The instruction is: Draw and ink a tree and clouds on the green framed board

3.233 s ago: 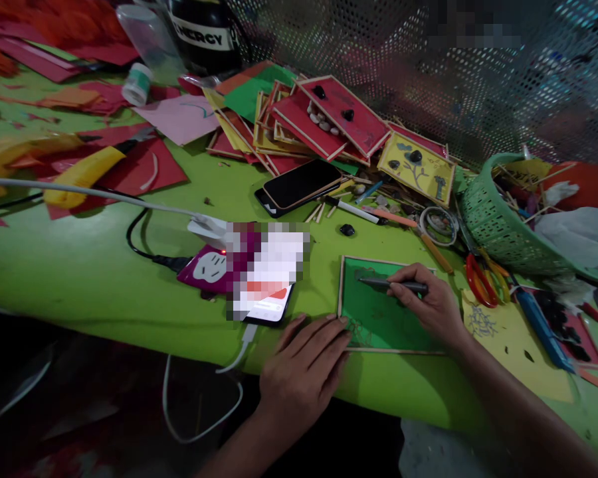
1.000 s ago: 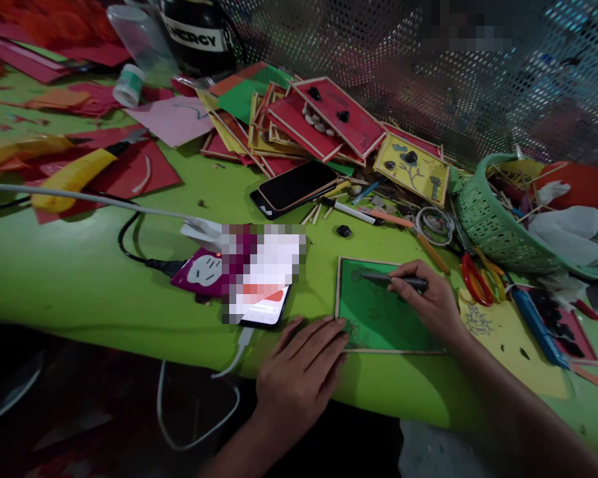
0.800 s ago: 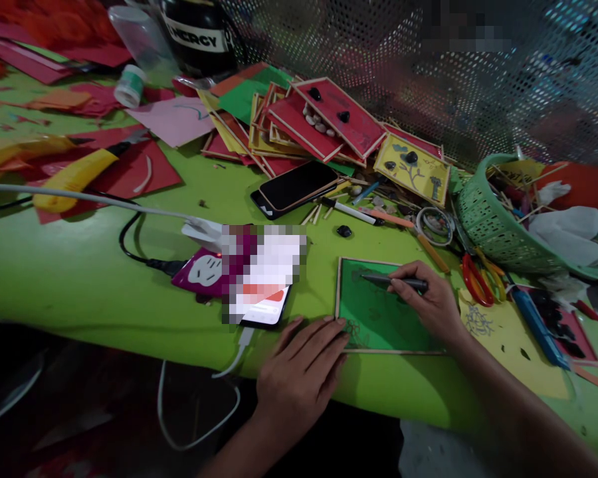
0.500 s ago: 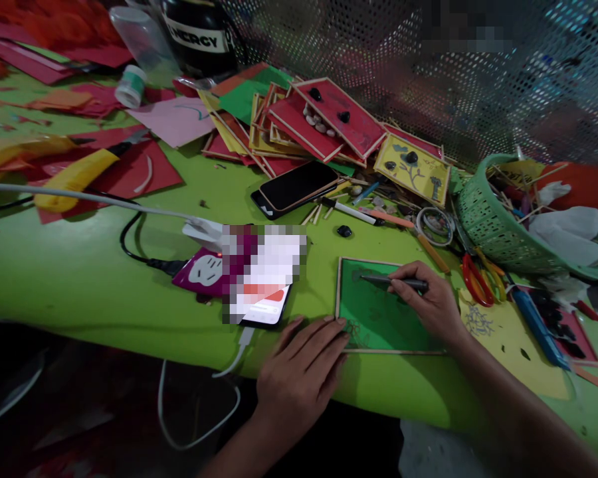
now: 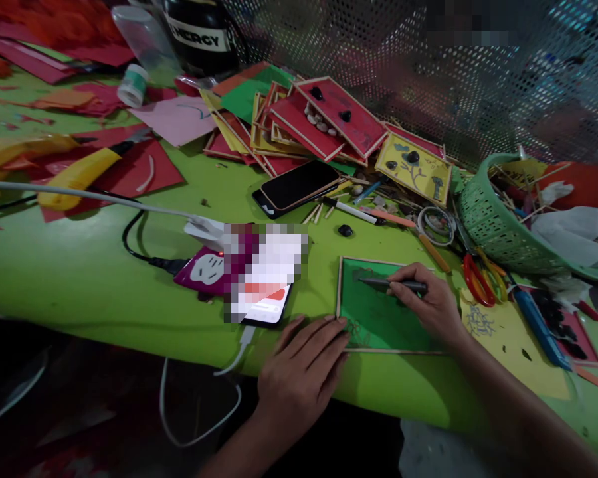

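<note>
A green card [image 5: 393, 315] edged with thin wooden sticks lies on the table in front of me. In my right hand [image 5: 428, 302] is a dark pen [image 5: 403, 285], its tip on the card's upper left, where a dark patch is drawn. Faint curly lines show at the card's lower left corner. My left hand [image 5: 303, 365] rests flat with fingers stretched out, their tips on that corner and the left edge. Left of the card, a lit phone [image 5: 266, 312] on a charging cable leans on a purple power strip [image 5: 197, 269]; part of its screen is blurred.
Behind lies a dark phone [image 5: 299, 186] and a pile of framed red and yellow cards [image 5: 339, 119]. A green basket [image 5: 498, 219], scissors [image 5: 478, 279] and a blue cutter [image 5: 541, 328] stand to the right. Yellow glue guns [image 5: 80, 176] lie left. A black stone [image 5: 345, 230] sits above the card.
The dark patch under the pen tip looks slightly larger and more filled in. Both hands hold nearly the same places; the view has shifted very slightly.
</note>
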{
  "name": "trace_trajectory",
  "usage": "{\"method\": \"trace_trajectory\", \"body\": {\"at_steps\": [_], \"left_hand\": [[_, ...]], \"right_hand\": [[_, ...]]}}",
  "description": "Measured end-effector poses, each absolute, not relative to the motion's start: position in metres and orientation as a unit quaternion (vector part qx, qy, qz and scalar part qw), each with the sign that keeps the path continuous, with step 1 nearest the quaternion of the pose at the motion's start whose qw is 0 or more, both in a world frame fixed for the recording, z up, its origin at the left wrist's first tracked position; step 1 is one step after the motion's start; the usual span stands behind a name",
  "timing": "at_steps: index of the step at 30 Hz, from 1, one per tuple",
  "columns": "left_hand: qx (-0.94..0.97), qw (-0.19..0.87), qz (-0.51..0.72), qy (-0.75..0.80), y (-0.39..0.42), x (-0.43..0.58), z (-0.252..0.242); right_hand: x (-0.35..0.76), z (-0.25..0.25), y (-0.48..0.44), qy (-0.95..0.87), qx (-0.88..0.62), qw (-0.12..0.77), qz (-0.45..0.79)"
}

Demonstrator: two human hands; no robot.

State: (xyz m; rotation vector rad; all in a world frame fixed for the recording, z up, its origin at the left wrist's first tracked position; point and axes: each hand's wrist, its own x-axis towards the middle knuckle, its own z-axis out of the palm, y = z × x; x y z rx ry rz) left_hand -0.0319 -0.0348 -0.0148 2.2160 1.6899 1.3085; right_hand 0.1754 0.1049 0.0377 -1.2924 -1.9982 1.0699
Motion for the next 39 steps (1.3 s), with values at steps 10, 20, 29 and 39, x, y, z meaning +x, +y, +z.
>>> {"method": "trace_trajectory", "body": {"at_steps": [10,20,29,39], "left_hand": [[0.723,0.022,0.42,0.548,-0.0346,-0.0334,-0.0127],[0.723,0.024,0.414,0.552,-0.035,-0.0328,-0.0129],[0.719,0.024,0.423,0.551,-0.0353,-0.032,-0.015],[0.725,0.024,0.419,0.547,-0.035,-0.0333,-0.0125]], "right_hand": [[0.1749,0.0388,0.1058,-0.744,-0.478,0.262,0.386],[0.1746,0.0407,0.105,-0.747,-0.477,0.257,0.386],[0.1748,0.0405,0.1051,-0.747,-0.479,0.251,0.386],[0.1779,0.0375,0.1056,-0.742,-0.478,0.264,0.389]]}}
